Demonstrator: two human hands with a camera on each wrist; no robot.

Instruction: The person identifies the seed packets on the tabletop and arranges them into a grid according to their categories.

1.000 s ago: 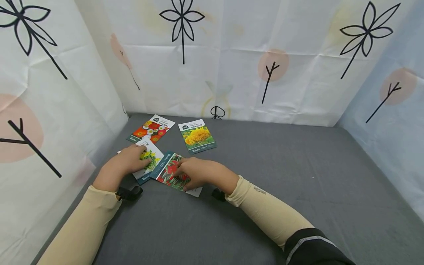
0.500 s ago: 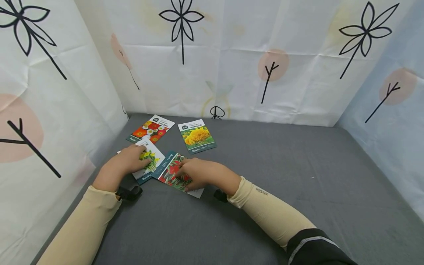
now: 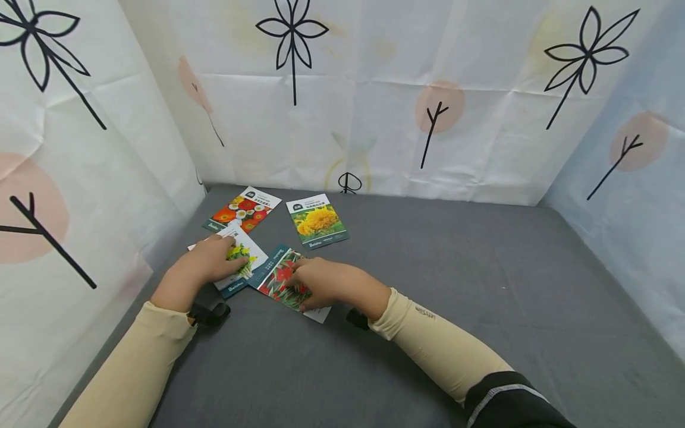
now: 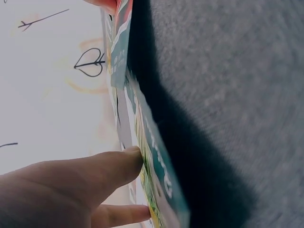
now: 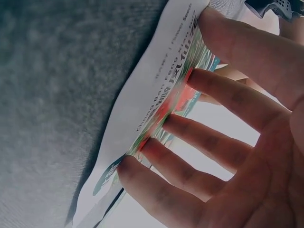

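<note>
Bare fingertips of my left hand (image 3: 206, 261) rest on a flower seed packet (image 3: 259, 258) with yellow blooms on white. Its green lower edge (image 4: 164, 164) stands out in the left wrist view, where thumb and a finger touch its face. Beside it, my right hand (image 3: 329, 280) is spread over a seed packet with red flowers (image 3: 277, 272). In the right wrist view its thumb and fingertips press along that packet's face, near the white printed end (image 5: 135, 95). The red-flower packet's green end overlaps the corner of the yellow-bloom packet.
A packet with red, orange and white flowers (image 3: 246, 208) lies behind the left hand, partly covered. To its right is a packet with a yellow marigold (image 3: 318, 223). Grey cloth (image 3: 455, 267) covers the table; patterned white curtains (image 3: 374, 119) enclose the back and sides.
The right hand and the red-flower packet have slid slightly right and toward the person. The yellow-bloom packet under the left hand has shifted a little to the right.
</note>
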